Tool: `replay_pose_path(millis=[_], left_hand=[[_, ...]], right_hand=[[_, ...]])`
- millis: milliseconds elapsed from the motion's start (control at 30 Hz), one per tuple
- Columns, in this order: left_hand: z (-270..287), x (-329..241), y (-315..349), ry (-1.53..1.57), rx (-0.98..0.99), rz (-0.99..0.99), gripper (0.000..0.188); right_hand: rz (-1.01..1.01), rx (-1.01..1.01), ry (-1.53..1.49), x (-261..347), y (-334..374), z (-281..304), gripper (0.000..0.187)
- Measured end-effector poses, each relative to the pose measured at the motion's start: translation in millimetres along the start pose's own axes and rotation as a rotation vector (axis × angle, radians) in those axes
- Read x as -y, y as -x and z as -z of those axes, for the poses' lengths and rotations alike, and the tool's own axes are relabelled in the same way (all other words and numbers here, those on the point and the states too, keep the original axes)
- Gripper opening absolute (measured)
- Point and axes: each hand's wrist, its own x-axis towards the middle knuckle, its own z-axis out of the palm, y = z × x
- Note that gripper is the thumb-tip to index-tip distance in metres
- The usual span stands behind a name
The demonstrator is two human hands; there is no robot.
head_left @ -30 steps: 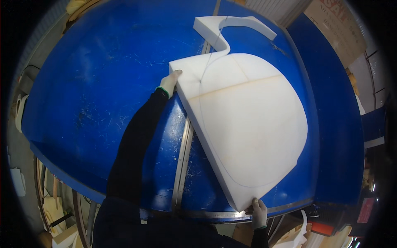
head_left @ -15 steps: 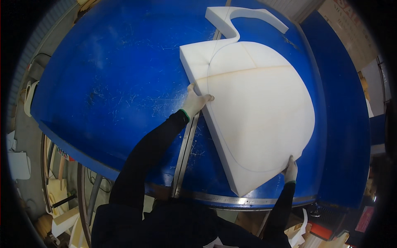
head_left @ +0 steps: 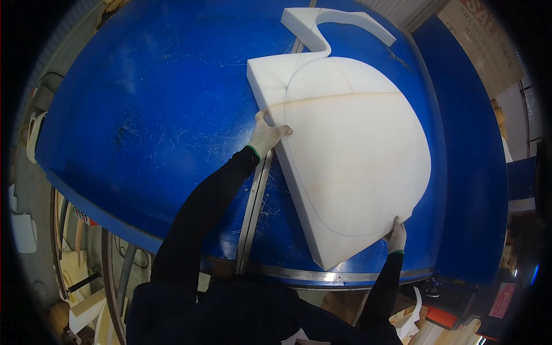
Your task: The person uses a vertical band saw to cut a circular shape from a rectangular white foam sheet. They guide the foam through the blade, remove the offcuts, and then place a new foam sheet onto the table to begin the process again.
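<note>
A thick white foam block (head_left: 351, 155) lies on the blue table, its right side rounded and its left side straight. A thin curved line is drawn on its top, and a brownish seam crosses its upper part. From its far end, a curved foam strip (head_left: 302, 29) bends away to the right. My left hand (head_left: 268, 133), in a whitish glove with a green cuff, grips the block's left edge, thumb on top. My gloved right hand (head_left: 396, 237) holds the near right edge, thumb up; its other fingers are partly hidden.
The scratched blue tabletop (head_left: 172, 115) has a metal strip (head_left: 257, 198) running across it and a metal ruler edge (head_left: 322, 277) along the front. A blue panel (head_left: 474, 172) rises at the right. Foam offcuts (head_left: 86, 310) lie below the table at the left.
The foam block has shifted slightly left and toward the far side in the picture, with both hands still on it. The table edges shift similarly, so the view has moved a little too.
</note>
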Motion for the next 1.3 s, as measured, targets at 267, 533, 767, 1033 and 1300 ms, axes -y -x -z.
replay_pose_path(millis=[267,533,767,1033,1300], left_hand=[[6,-1,-15,0.001,-0.008,-0.021,0.104],[9,-8,-26,-0.001,0.021,-0.03,0.104],[12,-10,-42,-0.019,0.052,-0.033,0.101],[15,-15,-56,0.001,0.081,-0.036,0.102],[22,-15,-77,-0.009,0.082,-0.073,0.104]], right_hand=[[0.01,0.038,-0.071,-4,11,-12,0.039],[0.001,0.048,-0.104,-7,23,-17,0.039],[0.003,0.015,-0.072,-7,44,-36,0.034],[-0.014,-0.005,-0.038,-14,57,-41,0.029],[-0.014,-0.021,-0.049,-5,75,-67,0.032]])
